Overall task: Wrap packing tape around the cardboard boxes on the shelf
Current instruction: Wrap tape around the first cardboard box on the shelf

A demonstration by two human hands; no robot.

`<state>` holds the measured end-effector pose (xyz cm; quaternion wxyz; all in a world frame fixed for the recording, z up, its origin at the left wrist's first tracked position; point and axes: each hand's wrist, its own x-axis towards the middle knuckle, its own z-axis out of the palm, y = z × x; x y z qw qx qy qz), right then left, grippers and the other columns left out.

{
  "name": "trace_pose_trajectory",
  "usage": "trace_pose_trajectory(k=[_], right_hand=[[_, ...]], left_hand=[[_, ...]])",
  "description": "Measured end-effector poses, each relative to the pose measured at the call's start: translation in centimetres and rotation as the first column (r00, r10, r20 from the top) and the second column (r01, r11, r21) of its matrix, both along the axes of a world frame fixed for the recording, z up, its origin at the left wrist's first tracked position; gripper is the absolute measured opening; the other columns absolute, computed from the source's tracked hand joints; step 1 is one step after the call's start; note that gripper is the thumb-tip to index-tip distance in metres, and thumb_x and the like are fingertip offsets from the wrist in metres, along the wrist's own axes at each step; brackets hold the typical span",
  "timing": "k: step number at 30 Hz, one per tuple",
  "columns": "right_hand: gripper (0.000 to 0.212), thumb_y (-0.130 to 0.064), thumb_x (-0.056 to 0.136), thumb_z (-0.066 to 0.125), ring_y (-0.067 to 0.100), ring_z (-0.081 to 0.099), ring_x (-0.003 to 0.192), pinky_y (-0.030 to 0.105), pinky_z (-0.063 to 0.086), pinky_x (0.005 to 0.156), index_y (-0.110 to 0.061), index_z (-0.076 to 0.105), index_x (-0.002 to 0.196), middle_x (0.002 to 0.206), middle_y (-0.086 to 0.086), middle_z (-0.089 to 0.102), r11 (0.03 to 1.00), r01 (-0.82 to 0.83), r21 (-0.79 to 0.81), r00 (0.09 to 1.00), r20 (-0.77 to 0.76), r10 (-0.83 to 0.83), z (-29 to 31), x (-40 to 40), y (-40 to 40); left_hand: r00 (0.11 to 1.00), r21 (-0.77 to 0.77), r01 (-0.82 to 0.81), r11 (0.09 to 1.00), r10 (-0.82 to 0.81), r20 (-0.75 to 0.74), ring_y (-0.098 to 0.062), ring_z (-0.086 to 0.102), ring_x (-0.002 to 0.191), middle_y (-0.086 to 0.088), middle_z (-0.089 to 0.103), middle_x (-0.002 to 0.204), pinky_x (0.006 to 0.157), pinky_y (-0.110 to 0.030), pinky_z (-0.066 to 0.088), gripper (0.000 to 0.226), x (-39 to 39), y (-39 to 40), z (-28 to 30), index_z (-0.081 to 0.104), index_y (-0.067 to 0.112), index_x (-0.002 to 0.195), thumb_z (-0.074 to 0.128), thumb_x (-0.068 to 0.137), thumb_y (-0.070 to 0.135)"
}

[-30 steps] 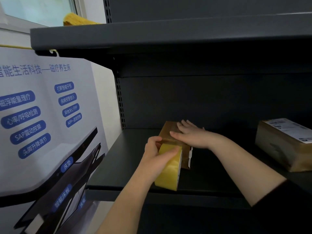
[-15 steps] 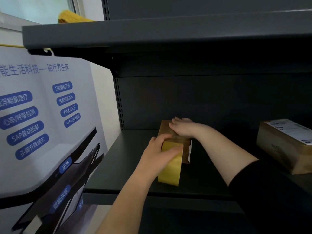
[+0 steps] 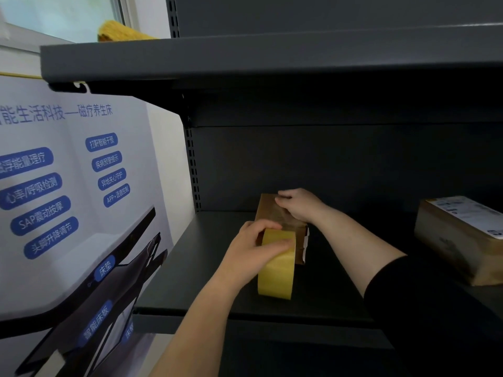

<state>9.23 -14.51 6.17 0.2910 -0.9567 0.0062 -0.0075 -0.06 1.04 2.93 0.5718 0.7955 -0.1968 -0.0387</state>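
A small brown cardboard box (image 3: 272, 213) stands on the dark shelf (image 3: 217, 268), towards its back left. My left hand (image 3: 253, 254) grips a yellow roll of packing tape (image 3: 277, 270) held upright against the box's near end. My right hand (image 3: 299, 204) rests on top of the box at its far end, fingers curled over the far edge. A stretch of tape runs along the box's top between the two hands. A second, larger cardboard box (image 3: 457, 240) with a white label lies at the right of the same shelf.
An upper shelf (image 3: 272, 55) overhangs closely above. A printed poster board (image 3: 68, 213) stands left of the shelf unit. A yellow object (image 3: 119, 31) lies on the top shelf near a window.
My right hand slid from the box's middle to its far end and curled over the edge. My left hand kept its grip on the tape roll by the box's near end.
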Motion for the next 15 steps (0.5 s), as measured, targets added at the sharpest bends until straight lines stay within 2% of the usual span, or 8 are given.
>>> trace_pose_trajectory(k=[2,6,11,13,15], right_hand=[[0.05,-0.041,0.097,0.039,0.023,0.04,0.129,0.028,0.036,0.094,-0.024,0.031,0.144,0.149,0.005,0.033,0.999,-0.01,-0.037,0.999,-0.04,0.009,0.1,0.2,0.1],[0.05,-0.04,0.098,0.037,0.024,0.039,0.13,0.032,0.037,0.098,-0.024,0.03,0.144,0.149,0.007,0.032,1.0,0.004,-0.009,0.999,-0.051,-0.005,0.1,0.1,0.4],[0.049,-0.041,0.097,0.039,0.023,0.042,0.127,0.031,0.038,0.094,-0.026,0.032,0.143,0.148,0.005,0.034,0.998,0.002,0.056,0.999,-0.035,0.0,-0.2,0.0,0.3],[0.049,-0.041,0.097,0.04,0.023,0.042,0.127,0.031,0.038,0.095,-0.027,0.033,0.143,0.147,0.005,0.035,0.998,0.005,0.063,0.999,-0.033,-0.003,-0.3,0.1,0.2],[0.049,-0.041,0.096,0.041,0.023,0.041,0.128,0.031,0.037,0.096,-0.027,0.033,0.142,0.148,0.005,0.035,0.997,0.001,0.08,0.999,-0.035,0.002,-0.3,0.1,0.1]], left_hand=[[1.0,0.02,0.003,1.0,-0.003,0.027,-0.003,0.048,0.092,0.014,0.044,0.105,0.066,-0.02,0.039,0.024,-0.1,0.0,0.0,0.054,0.043,0.094,0.067,0.074,0.044],[0.998,0.012,0.0,1.0,-0.001,0.064,-0.003,0.048,0.093,0.015,0.043,0.106,0.067,-0.019,0.039,0.027,-0.3,-0.2,-0.5,0.052,0.045,0.092,0.069,0.071,0.046],[0.977,0.084,0.072,0.994,-0.087,0.193,-0.003,0.045,0.105,0.019,0.038,0.113,0.085,-0.023,0.043,0.06,-0.5,0.4,-1.5,0.047,0.043,0.108,0.074,0.055,0.051],[0.979,0.045,0.107,0.993,-0.113,0.172,-0.005,0.046,0.105,0.016,0.041,0.113,0.084,-0.024,0.042,0.053,-0.3,0.5,-1.4,0.05,0.04,0.106,0.076,0.06,0.041],[0.98,0.026,0.185,0.982,-0.187,0.074,-0.007,0.049,0.103,0.013,0.045,0.112,0.081,-0.023,0.043,0.046,-0.1,0.6,-0.7,0.053,0.04,0.104,0.073,0.063,0.039]])
